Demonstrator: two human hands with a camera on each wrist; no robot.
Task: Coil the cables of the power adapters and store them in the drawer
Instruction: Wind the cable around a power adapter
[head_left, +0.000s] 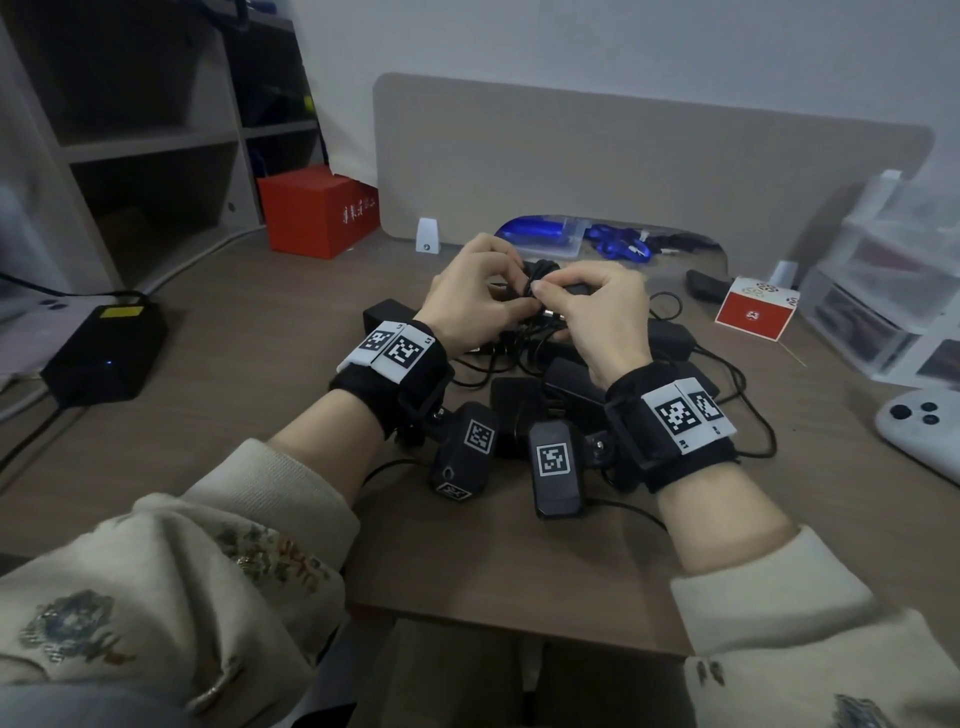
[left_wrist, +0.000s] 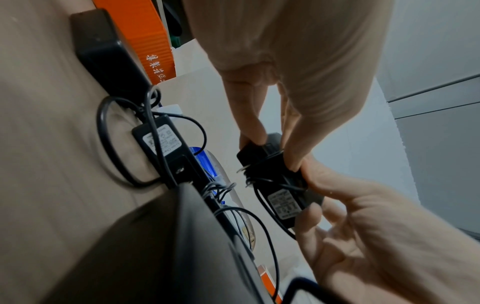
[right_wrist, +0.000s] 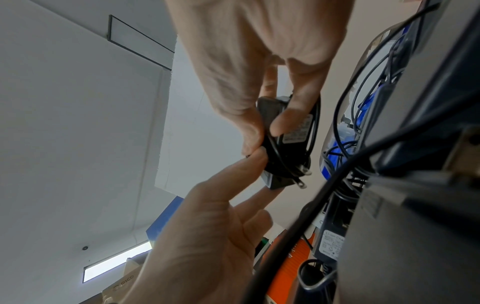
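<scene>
Head view, lower frame: cream sleeves (head_left: 218, 545) with embroidery, wrists strapped with black marker bands. Mid frame, a heap of black power adapters (head_left: 561, 384) with loose cables spread on the brown counter (head_left: 270, 364). Just above the heap, both hands meeting at centre: left hand (head_left: 470, 296) and right hand (head_left: 602, 317) curled around one small black adapter (head_left: 545, 283), held off the counter. Left grip closed on the adapter body, thumb and fingers pinching it; right grip pinching the thin cable (right_wrist: 276, 158) wound around that body, fingertips pressed against the left thumb. Prongs of the held adapter poking out at centre right in the right wrist view. Left edge of the head view: black box (head_left: 104, 348) with a blue light. Right edge: white controller (head_left: 919, 431), clear plastic drawers (head_left: 883, 291), small red and white box (head_left: 756, 312). Farther, upper left: red box (head_left: 317, 210) and shelves (head_left: 145, 145); upper centre: beige divider panel (head_left: 623, 166) with blue items at its foot.
</scene>
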